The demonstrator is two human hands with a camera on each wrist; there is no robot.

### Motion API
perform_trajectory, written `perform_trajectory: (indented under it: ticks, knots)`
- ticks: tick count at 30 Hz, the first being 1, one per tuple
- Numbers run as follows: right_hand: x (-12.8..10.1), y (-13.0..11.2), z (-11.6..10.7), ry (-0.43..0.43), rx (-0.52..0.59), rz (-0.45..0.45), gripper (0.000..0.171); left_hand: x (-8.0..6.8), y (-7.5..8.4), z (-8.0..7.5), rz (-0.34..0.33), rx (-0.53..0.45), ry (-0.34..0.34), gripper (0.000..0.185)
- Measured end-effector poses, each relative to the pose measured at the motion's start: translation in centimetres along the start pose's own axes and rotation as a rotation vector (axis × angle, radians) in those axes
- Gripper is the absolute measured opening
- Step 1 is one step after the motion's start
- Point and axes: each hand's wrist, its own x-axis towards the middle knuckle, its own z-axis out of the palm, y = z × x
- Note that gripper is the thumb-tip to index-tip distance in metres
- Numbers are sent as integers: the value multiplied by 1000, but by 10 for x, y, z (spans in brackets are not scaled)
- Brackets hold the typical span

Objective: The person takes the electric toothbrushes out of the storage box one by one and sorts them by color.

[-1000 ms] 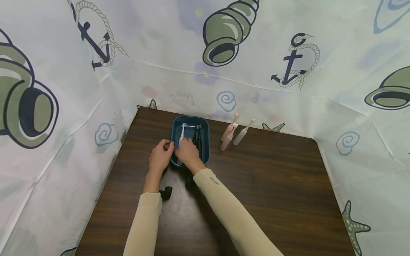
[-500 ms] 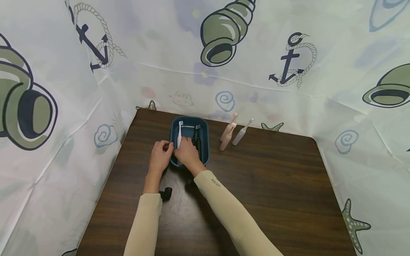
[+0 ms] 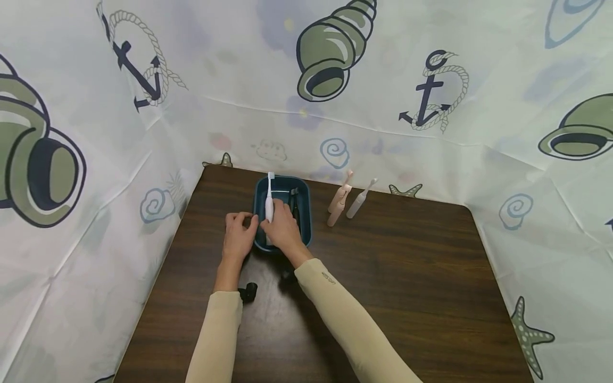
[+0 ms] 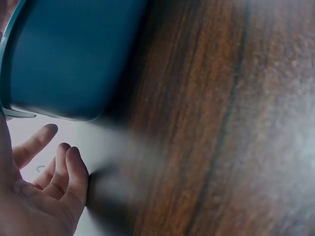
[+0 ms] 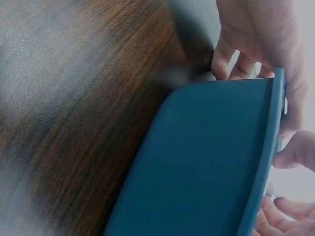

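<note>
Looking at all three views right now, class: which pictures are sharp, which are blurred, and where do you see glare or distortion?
Head view: sharp, edges bowed by the wide lens, a soft sheen on the table. Left wrist view: the blue tub and wood grain are soft, too close to focus. Right wrist view: equally soft, with pale glare on the wood at the upper left.

Even, bright, diffuse light fills the head view, sharp throughout, with wide-angle bending of the printed curtain toward 3 and 9 o'clock. A pale sheen lies on the counter [image 3: 268, 303] near 6 o'clock. Both wrist views are soft and blurred, dimmer, with washed-out highlights.
</note>
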Motion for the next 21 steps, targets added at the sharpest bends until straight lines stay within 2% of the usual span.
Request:
perform_trajectory:
  ticks: [7,13,21]
  knots:
    - [-3,0,-6,44,50,-43,67,0,-2,2,-13,15,13,61]
    - [-9,-1,-13,76,109,-63,68,1,-5,3,55,50,52,48]
    - [-15,-1,-26,93,142,-85,68,-1,-1,-1,104,59,20,51]
